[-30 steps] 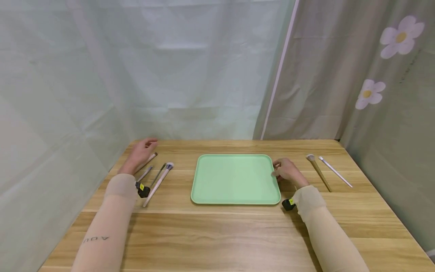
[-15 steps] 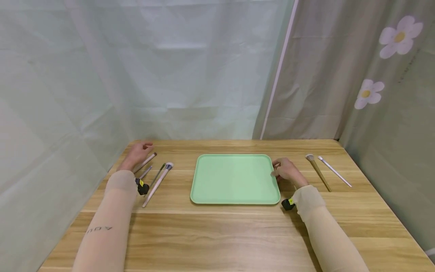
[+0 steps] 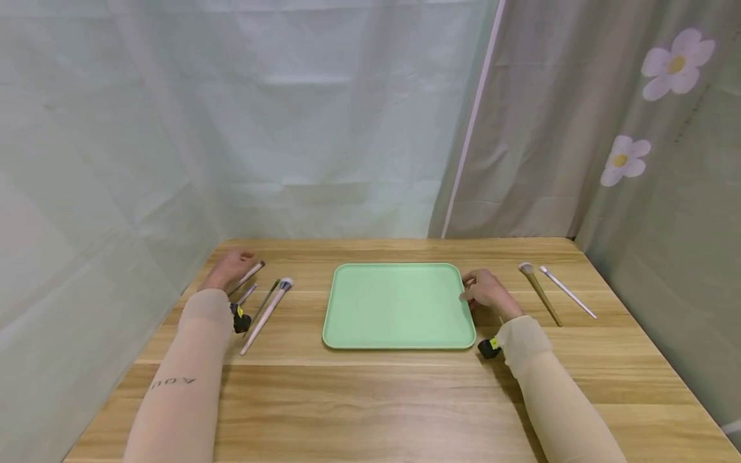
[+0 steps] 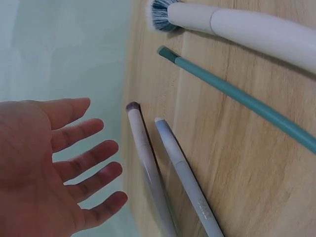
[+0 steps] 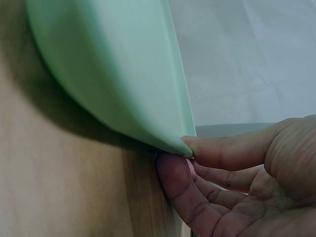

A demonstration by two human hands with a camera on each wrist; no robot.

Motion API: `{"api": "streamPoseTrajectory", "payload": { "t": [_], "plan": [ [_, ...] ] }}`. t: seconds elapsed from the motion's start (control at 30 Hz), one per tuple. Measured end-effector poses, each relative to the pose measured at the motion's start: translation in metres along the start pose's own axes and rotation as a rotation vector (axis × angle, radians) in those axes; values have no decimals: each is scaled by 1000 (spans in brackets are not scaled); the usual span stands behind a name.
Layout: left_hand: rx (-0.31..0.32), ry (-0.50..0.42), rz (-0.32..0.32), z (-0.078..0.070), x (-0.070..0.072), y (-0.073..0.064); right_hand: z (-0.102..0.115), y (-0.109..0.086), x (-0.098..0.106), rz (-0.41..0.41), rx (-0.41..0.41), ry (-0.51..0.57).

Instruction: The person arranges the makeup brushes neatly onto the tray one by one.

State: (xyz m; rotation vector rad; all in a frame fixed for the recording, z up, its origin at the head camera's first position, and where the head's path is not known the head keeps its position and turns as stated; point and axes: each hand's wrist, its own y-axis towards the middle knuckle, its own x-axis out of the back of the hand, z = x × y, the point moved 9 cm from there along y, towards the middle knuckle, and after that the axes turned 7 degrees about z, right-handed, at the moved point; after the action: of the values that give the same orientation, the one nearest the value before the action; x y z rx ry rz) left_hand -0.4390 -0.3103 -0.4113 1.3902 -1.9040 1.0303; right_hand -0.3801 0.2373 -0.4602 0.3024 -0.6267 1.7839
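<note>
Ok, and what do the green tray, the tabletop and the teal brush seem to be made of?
Green tray: probably moulded plastic, satin finish; even colour, rounded corners, thin raised rim. Tabletop: wood or wood-look laminate, lightly glossy; streaked grain, soft sheen. Teal brush: handle perhaps painted wood or plastic; its smooth, uniform colour leaves that open.
</note>
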Motion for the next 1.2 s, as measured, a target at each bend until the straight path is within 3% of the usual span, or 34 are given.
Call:
{"api": "streamPoseTrajectory", "payload": {
  "t": [0.2, 0.5, 1.2],
  "plan": [
    [32, 34, 33, 9, -2, 4, -2, 1, -1, -6, -1, 5],
    [133, 16, 70, 23, -7, 0, 4, 0, 1, -12, 9, -61],
    [129, 112, 36, 26, -8, 3, 2, -1, 0, -17, -6, -33]
  ]
}}
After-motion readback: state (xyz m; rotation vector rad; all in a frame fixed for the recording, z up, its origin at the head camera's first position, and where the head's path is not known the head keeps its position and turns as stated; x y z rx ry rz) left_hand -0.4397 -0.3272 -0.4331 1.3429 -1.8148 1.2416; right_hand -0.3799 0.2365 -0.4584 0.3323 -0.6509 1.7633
